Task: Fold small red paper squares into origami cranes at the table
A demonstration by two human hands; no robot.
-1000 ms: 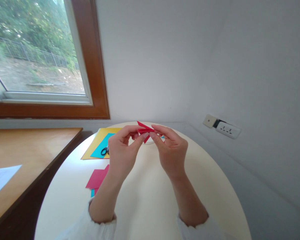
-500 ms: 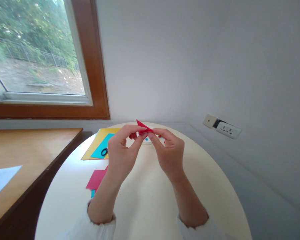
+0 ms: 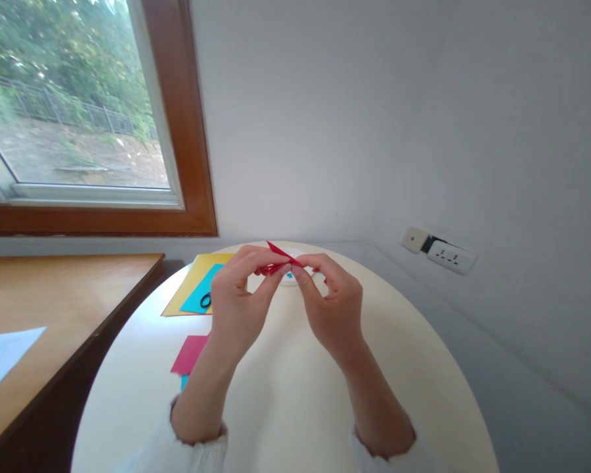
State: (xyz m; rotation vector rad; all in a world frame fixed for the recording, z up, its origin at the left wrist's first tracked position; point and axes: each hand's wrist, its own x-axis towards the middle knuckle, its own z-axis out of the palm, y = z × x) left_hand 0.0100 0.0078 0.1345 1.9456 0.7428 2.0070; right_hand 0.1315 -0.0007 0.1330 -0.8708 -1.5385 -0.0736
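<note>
A small folded piece of red paper is held up above the round table, its pointed flap sticking up to the left. My left hand pinches its left part between thumb and fingers. From the other side, my right hand pinches the right end, and the two thumb tips nearly meet below it. The fingers cover much of the paper, so its full shape is hidden. Behind the hands, a white plate with small blue and red bits is partly covered.
On the white round table at left lie yellow paper, blue paper and black-handled scissors. Nearer me is a pink paper square. A wooden desk adjoins at left; a power socket is on the wall.
The red paper has tilted, so its upright flap looks narrower and slightly lower. Both hands keep their pinch and have barely shifted.
</note>
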